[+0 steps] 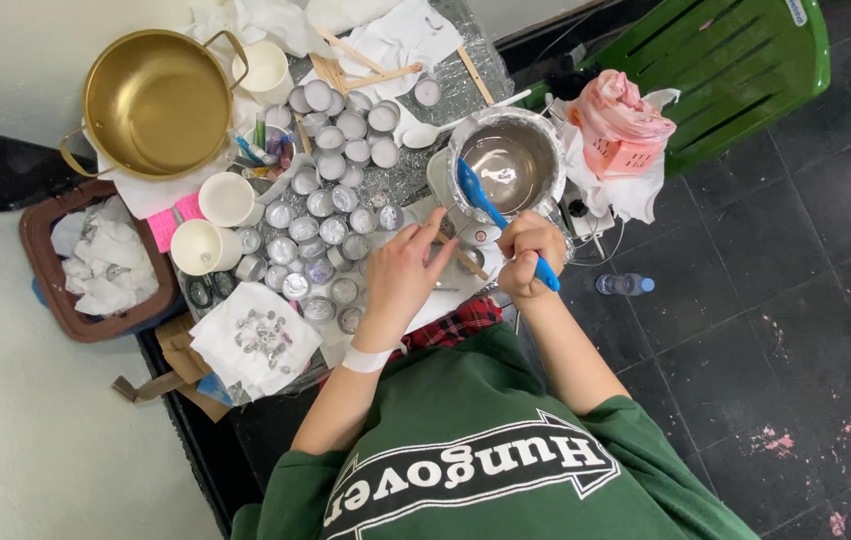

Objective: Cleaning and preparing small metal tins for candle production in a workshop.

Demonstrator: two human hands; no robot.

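Left hand (400,275) lies spread; right hand (527,255) seems curled shut.

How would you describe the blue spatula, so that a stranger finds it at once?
Find the silver bowl at the table's right end, beside the green chair. The blue spatula leans over its near rim, its handle gripped in the right hand. Nothing else in that bowl is bright blue.

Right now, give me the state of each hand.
Left hand: open, fingers spread, resting by the small tins.
Right hand: closed on the blue spatula.
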